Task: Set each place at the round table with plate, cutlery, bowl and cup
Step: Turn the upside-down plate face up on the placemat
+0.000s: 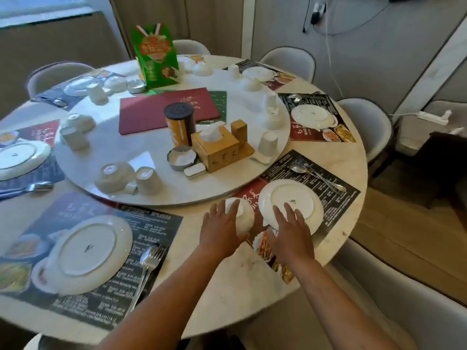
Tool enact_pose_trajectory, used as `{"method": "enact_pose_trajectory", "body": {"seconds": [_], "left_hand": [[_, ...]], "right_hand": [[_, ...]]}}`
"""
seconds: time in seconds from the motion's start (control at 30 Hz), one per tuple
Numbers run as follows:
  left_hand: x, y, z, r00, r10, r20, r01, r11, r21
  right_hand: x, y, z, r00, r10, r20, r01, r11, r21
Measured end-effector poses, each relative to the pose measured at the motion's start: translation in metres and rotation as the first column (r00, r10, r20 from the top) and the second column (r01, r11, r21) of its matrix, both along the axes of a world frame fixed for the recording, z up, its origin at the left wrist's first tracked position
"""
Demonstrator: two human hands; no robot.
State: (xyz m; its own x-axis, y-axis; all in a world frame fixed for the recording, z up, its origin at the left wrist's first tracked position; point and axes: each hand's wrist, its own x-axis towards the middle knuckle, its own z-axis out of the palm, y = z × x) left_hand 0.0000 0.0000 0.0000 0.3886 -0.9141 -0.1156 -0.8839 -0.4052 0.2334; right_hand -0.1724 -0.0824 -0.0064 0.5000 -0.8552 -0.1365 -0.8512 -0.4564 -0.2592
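Left hand: my left hand (pixel 222 227) lies spread over the upside-down white bowl (pixel 240 218), fingers fairly straight and fanned across its top and left side, thumb low against its near wall. I read this as cupping rather than a tight grip.
Right hand: my right hand (pixel 288 232) is open, fingers straight and slightly apart, the fingertips (pixel 299 215) resting on the near rim of the upside-down plate (pixel 290 203). It holds nothing.
Bowl: just left of the plate, at the left edge of the placemat (pixel 336 195), near the table's front edge. Whether bowl and plate touch I cannot tell.
Plate: face down on that placemat, its base ring and maker's mark up.
Cutlery: a spoon (pixel 300 169) and a fork (pixel 326 180) lie side by side on the mat beyond the plate, handles pointing right.
Table: the round table (pixel 227 286) has a pale marble top with a large turntable (pixel 156 193) in the middle.
Turntable: it carries more upturned bowls and cups, such as a cup (pixel 147 180) near its front edge, plus a wooden tissue box (pixel 217 147) and a dark-lidded canister (pixel 179 125).
Neighbouring place: to my left another face-down plate (pixel 88 251) sits on its own mat with a fork and spoon (pixel 149 258) beside it.
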Motion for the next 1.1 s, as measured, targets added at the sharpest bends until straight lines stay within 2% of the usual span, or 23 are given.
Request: {"method": "enact_pose_trajectory", "body": {"seconds": [0.17,0.47,0.53,0.6,0.7,0.77,0.83,0.9,1.0,1.03,1.1], "left_hand": [[0.018,-0.028,-0.017,0.998,-0.014,-0.054,0.020,0.994,0.103],[0.019,-0.041,-0.022,0.999,0.012,-0.050,-0.006,0.993,0.117],[0.016,-0.038,-0.018,0.989,0.058,-0.136,-0.050,0.997,0.057],[0.011,-0.032,-0.017,0.943,0.133,-0.306,-0.155,0.987,-0.049],[0.007,-0.028,-0.021,0.806,0.236,-0.543,-0.373,0.914,-0.157],[0.007,-0.030,-0.018,0.638,0.276,-0.719,-0.516,0.846,-0.133],[0.007,-0.031,-0.009,0.425,0.269,-0.864,-0.605,0.794,-0.051],[0.010,-0.034,-0.004,0.273,0.285,-0.919,-0.638,0.768,0.049],[0.009,-0.035,-0.001,-0.043,0.329,-0.943,-0.696,0.667,0.265],[0.008,-0.036,-0.002,-0.088,0.345,-0.934,-0.706,0.641,0.303],[0.007,-0.036,-0.006,-0.074,0.366,-0.928,-0.722,0.622,0.303]], "right_hand": [[0.011,-0.018,-0.018,0.994,-0.047,-0.098,0.056,0.995,0.088],[0.003,-0.017,-0.030,0.990,0.009,-0.141,-0.005,1.000,0.025],[0.002,-0.017,-0.029,0.989,0.013,-0.145,-0.013,1.000,0.003],[0.002,-0.018,-0.029,0.989,0.023,-0.147,-0.024,1.000,0.000],[-0.001,-0.019,-0.031,0.989,0.033,-0.143,-0.035,0.999,-0.008],[-0.002,-0.020,-0.033,0.990,0.036,-0.137,-0.038,0.999,-0.013],[-0.002,-0.020,-0.033,0.989,0.041,-0.142,-0.045,0.999,-0.023],[-0.003,-0.020,-0.033,0.987,0.049,-0.152,-0.055,0.998,-0.030],[-0.004,-0.021,-0.034,0.986,0.058,-0.157,-0.064,0.997,-0.031],[-0.005,-0.021,-0.034,0.985,0.061,-0.159,-0.066,0.997,-0.031],[-0.006,-0.022,-0.034,0.986,0.065,-0.152,-0.072,0.997,-0.037]]}}
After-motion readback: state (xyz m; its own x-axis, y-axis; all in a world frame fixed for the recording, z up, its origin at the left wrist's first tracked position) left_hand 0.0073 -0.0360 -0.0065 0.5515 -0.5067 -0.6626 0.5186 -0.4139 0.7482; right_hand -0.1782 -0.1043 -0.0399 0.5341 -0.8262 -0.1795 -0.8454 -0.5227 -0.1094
